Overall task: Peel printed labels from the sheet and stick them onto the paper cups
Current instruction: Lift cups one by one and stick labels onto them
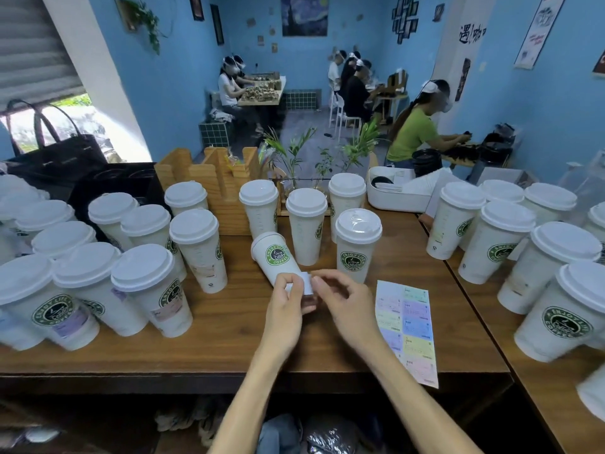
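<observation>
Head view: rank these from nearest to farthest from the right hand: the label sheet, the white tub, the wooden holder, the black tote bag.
From the right hand:
1. Label sheet, lying flat just to its right.
2. Wooden holder, back centre-left, behind the cups.
3. White tub, back right; too close to call against the holder.
4. Black tote bag, far back-left corner.

The lower end of the tilted cup [276, 257] is hidden behind the left hand [288, 306] and the right hand [343, 303]; the white label [306, 283] pinched between them is blurred, its print unreadable; on the label sheet [407, 329] just right of the right hand the text is too small to read; cups [19, 309] far left of the left hand are cut by the edge and smeared; those far right [592, 394] likewise; items beneath the surface [229, 348] are dim and unclear.
</observation>
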Motion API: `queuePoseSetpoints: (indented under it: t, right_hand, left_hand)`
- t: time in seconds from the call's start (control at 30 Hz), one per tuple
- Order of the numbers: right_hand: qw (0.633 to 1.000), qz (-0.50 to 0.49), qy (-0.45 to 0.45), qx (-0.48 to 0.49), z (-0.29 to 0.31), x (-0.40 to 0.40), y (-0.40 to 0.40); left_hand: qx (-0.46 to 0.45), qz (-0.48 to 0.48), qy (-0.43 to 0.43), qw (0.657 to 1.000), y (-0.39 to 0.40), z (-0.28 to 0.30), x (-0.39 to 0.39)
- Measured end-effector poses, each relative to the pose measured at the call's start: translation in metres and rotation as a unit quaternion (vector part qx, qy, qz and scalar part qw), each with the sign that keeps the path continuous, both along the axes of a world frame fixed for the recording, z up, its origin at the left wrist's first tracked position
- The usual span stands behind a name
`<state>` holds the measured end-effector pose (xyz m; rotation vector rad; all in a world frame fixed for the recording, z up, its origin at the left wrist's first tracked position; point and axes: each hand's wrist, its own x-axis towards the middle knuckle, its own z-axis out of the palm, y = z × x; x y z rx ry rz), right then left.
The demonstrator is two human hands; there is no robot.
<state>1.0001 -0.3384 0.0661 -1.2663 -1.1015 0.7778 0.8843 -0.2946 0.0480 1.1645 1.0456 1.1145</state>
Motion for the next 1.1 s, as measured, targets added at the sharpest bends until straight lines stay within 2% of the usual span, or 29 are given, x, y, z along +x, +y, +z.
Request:
queuePoseSetpoints:
  t: [0.27,0.37,0.53,0.7,0.83,1.0,1.1]
  right_hand:
    - [0.986,0.03,0.155,-0.046,-0.007,-0.014,0.014]
    - [0.978,0.034,0.189,-0.078,-0.006,-0.014,0.016]
    - [0.971,0.057,0.204,-0.107,-0.008,-0.019,0.022]
    - [0.973,0.044,0.19,-0.12,-0.006,-0.024,0.026]
    - [0.97,0.037,0.202,-0.13,-0.012,-0.026,0.031]
    - [0.962,0.001,0.236,-0.138,-0.022,-0.024,0.033]
    - [0.956,-0.03,0.252,-0.146,-0.027,-0.02,0.038]
  left_hand:
    - [0.094,0.009,0.12,0.988,-0.004,-0.01,-0.017]
    - [0.104,0.003,0.136,0.985,-0.005,-0.01,-0.024]
    - [0.125,0.005,0.166,0.978,-0.004,-0.008,-0.038]
    - [0.157,-0.048,0.178,0.97,-0.001,-0.005,-0.053]
    - [0.127,-0.013,0.139,0.982,0.002,-0.007,-0.055]
    - [-0.006,0.086,0.053,0.995,0.02,-0.023,-0.045]
    - [-0.068,0.173,0.082,0.979,0.037,-0.032,-0.031]
